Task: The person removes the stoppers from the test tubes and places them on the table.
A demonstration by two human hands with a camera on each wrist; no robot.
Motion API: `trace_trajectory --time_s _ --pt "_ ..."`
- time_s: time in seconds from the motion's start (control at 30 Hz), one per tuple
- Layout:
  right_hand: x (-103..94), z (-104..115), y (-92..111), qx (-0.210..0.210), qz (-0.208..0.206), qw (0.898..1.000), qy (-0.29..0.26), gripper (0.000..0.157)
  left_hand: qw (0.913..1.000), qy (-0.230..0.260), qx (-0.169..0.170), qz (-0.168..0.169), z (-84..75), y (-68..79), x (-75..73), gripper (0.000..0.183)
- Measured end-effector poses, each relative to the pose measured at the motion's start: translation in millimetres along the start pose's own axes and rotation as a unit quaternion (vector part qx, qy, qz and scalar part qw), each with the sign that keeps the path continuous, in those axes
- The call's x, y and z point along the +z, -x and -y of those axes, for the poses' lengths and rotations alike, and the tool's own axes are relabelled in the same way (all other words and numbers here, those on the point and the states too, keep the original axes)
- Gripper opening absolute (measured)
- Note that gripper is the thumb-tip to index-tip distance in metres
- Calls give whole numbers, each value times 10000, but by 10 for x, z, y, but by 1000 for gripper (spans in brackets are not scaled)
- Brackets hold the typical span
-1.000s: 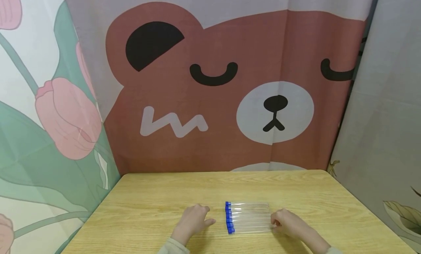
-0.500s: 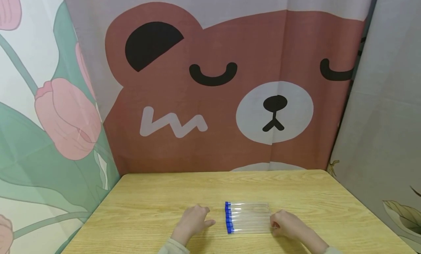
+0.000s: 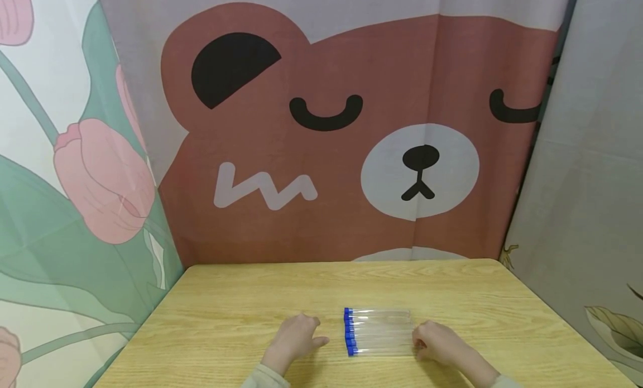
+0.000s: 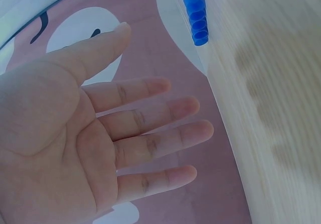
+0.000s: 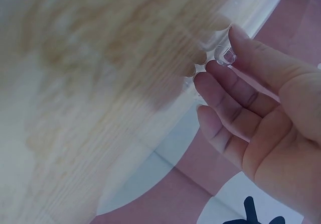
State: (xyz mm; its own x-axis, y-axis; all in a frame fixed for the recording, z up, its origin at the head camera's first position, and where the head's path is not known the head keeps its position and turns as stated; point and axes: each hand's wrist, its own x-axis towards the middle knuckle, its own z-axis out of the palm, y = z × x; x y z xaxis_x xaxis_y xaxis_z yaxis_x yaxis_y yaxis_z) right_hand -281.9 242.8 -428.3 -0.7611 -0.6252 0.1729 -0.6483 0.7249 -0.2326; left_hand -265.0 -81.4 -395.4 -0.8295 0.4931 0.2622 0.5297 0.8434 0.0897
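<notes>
Several clear test tubes point(image 3: 382, 332) with blue caps point(image 3: 350, 333) lie side by side on the wooden table, caps to the left. My left hand point(image 3: 295, 338) hovers to the left of the caps, fingers spread and holding nothing; its bare palm point(image 4: 55, 128) shows in the left wrist view. My right hand point(image 3: 439, 342) is at the clear ends of the row. In the right wrist view, its thumb point(image 5: 251, 48) and fingers point(image 5: 220, 93) pinch the rounded end of one test tube point(image 5: 225, 56), while other tube ends sit right beside the fingertips.
The wooden table point(image 3: 241, 293) reaches back to a curtain point(image 3: 331, 153) printed with a brown bear. A flowered curtain point(image 3: 75, 209) hangs along the left and a grey curtain point(image 3: 577, 181) along the right.
The right hand's fingers have curled in slightly at the tube ends since the oldest frame. The left hand and the row of test tubes stay in place.
</notes>
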Motion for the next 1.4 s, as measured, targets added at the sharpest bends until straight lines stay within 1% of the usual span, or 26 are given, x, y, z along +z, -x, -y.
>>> trace_trajectory --time_s 0.1,0.27,0.5,0.6,0.77,0.93,1.07,1.2,1.3,1.4 --pt "1 0 8 -50 -112 9999 16 16 10000 10 -2 -11 -3 2 3 37" --pt "1 -6 13 -112 -289 9994 -146 20 10000 13 -34 -12 0 -3 10 37" --pt "-16 -15 2 -102 -161 9996 -205 15 9999 49 -87 113 9 -10 14 38" --pt "-14 -19 -1 -113 -152 9995 -240 15 9998 70 -80 137 11 -10 14 38" --pt "-20 -12 -7 -244 -203 9988 -376 14 9998 69 -97 160 10 -5 9 38" --pt "-35 -15 -7 -367 -292 9964 -705 19 9995 105 -183 238 2 3 -2 39" --pt "-44 -30 5 -430 -235 9938 -997 11 9993 138 -224 266 1 9 -8 39" --pt "-41 -55 10 -307 -90 9894 -1417 8 9992 157 -232 277 6 15 -2 39" --pt "-37 -66 14 -163 -26 9853 -1698 11 9993 157 -215 252 9 19 2 39" --pt "-37 -67 18 -199 -52 9828 -1834 16 9993 161 -206 267 10 22 2 39"
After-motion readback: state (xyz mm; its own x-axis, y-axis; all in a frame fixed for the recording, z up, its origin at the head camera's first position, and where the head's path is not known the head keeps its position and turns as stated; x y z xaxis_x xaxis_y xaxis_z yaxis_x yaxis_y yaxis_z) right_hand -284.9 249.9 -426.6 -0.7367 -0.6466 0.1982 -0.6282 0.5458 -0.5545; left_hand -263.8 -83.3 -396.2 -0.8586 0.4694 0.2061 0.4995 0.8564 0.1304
